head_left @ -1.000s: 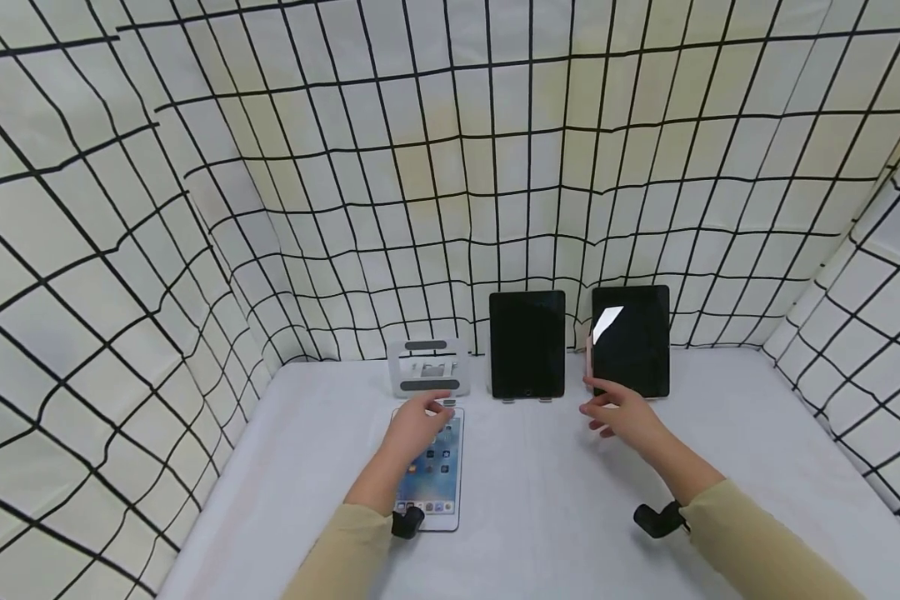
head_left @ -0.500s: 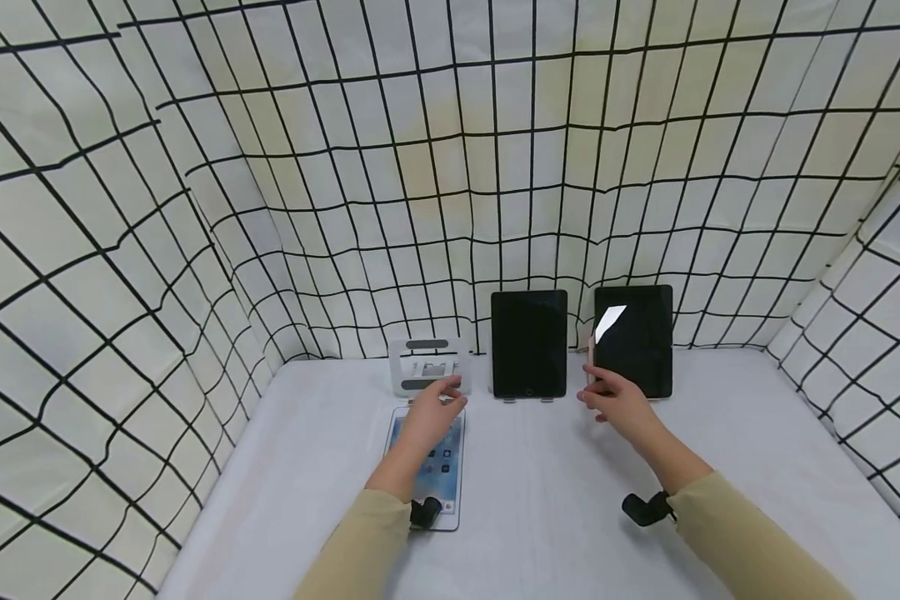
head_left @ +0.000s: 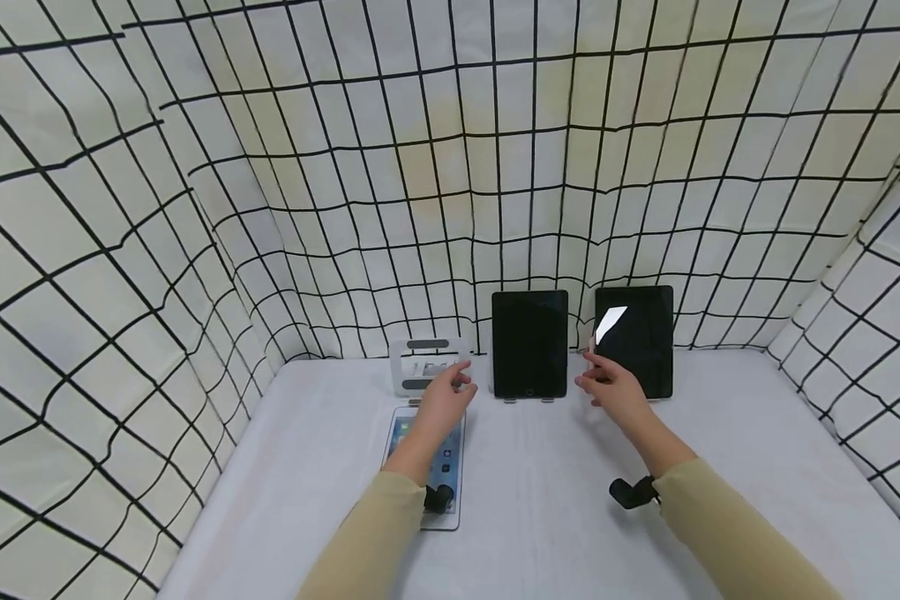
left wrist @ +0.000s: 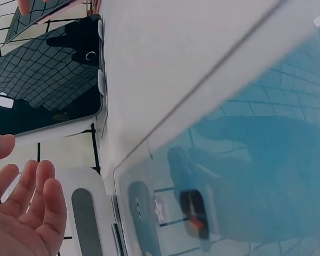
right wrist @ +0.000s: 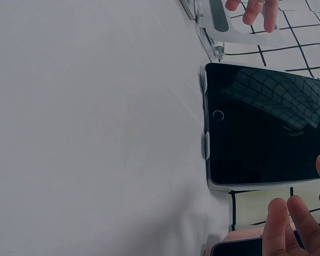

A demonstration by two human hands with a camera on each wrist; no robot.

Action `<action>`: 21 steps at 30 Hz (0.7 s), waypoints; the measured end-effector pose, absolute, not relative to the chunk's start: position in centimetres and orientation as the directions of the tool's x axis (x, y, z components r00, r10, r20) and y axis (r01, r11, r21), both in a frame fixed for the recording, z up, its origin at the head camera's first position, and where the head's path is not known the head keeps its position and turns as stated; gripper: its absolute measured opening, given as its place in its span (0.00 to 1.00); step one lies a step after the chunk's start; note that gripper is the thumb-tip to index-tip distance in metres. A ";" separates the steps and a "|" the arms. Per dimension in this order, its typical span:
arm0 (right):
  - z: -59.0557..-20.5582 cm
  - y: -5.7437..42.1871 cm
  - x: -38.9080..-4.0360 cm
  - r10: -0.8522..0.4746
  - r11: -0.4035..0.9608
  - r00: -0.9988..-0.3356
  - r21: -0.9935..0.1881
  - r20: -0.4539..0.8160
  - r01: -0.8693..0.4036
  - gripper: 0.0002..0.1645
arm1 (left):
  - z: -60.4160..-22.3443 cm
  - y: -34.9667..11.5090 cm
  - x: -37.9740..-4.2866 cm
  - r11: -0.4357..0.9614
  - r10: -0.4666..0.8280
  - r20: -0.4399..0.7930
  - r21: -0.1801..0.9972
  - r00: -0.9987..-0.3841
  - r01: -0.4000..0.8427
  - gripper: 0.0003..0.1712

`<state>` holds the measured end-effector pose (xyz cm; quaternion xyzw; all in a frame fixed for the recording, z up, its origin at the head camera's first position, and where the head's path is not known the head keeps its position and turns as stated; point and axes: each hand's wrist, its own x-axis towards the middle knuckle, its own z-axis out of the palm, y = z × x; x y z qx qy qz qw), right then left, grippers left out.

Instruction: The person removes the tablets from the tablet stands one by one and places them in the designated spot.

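My left hand (head_left: pixel 446 400) hovers over the top of a white-framed tablet (head_left: pixel 450 508) that lies flat with its screen lit. Just behind it stands a white tablet stand (head_left: pixel 397 367) with grey pads, bare of any tablet; the fingers overlap its right side. A black-screened tablet (head_left: pixel 529 342) is propped upright in the middle, to the right of that hand. My right hand (head_left: pixel 618 393) is in front of the lower left corner of another propped dark tablet (head_left: pixel 648 333), which has a pinkish left edge. In the wrist views both hands have loosely bent fingers and hold nothing.
White cloth (head_left: pixel 525 517) covers the table. Behind and at both sides rise white walls with a black grid (head_left: pixel 532 183), close behind the propped tablets. Small clips (right wrist: pixel 205 145) of a stand hold the middle tablet's bottom edge.
My left hand has moved up and right, from the flat tablet's top edge toward the stand's right side. My right hand has shifted slightly up. The tablets and stand stay in place.
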<state>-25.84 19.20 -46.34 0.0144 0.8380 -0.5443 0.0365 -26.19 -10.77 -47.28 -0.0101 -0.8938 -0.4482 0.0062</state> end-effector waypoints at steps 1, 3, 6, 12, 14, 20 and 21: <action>-46.3 19.2 -26.0 -0.009 0.411 -0.997 -0.909 -0.074 0.064 0.36 | -47.3 -10.6 -26.3 0.595 0.016 0.027 0.803 -1.000 0.031 0.28; -46.4 19.2 -26.4 0.001 0.420 -0.998 -0.905 -0.068 0.062 0.37 | -47.1 -10.3 -26.5 0.579 0.019 0.035 0.814 -0.999 0.040 0.29; -46.5 19.1 -26.9 0.002 0.420 -0.998 -0.905 -0.068 0.062 0.37 | -47.1 -9.8 -26.8 0.574 0.017 0.042 0.818 -0.999 0.045 0.30; -46.5 18.7 -27.7 -0.004 0.396 -0.996 -0.914 -0.092 0.083 0.39 | -47.1 -9.1 -27.8 0.582 0.010 0.061 0.812 -0.998 0.055 0.30; -46.4 18.6 -28.0 -0.004 0.389 -0.995 -0.916 -0.101 0.091 0.39 | -47.1 -8.8 -28.2 0.580 0.015 0.068 0.812 -0.998 0.064 0.30; -45.9 17.8 -29.0 -0.013 0.385 -0.997 -0.920 -0.081 0.070 0.40 | -46.4 -7.9 -29.2 0.588 0.014 0.083 0.805 -0.996 0.075 0.31; -45.8 17.7 -29.1 -0.016 0.386 -0.997 -0.920 -0.077 0.064 0.40 | -46.4 -7.8 -29.3 0.591 0.012 0.084 0.803 -0.996 0.075 0.31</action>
